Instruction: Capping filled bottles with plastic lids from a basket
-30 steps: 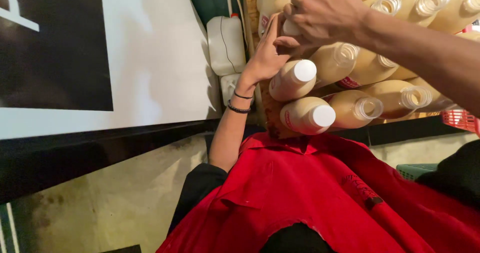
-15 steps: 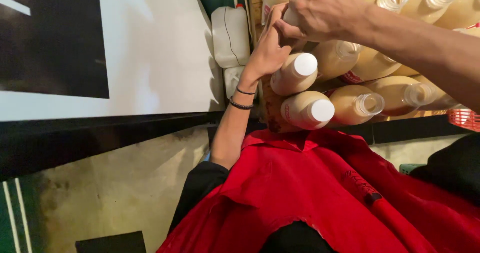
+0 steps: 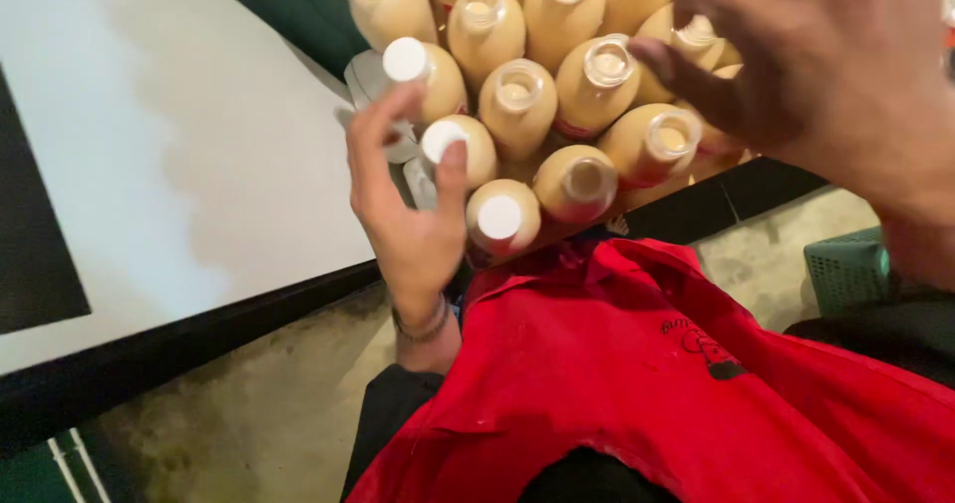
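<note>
The left hand (image 3: 403,229) is raised with its fingers (image 3: 363,135) loosely spread, holding nothing; the thumb tip rests against the white cap of a capped bottle (image 3: 460,150). Just beyond the fingertips stands another capped bottle (image 3: 423,70), and just right of the thumb a third one (image 3: 502,216). The right hand (image 3: 846,75), blurred and close to the camera, hovers over the uncapped bottles (image 3: 587,85), fingers curved and apart; it seems to grip nothing, though the blur leaves that unsure. All bottles hold a creamy beige liquid and stand packed together. Below the hands lies a red apron (image 3: 637,384); right of it sits a green crate (image 3: 846,269).
</note>
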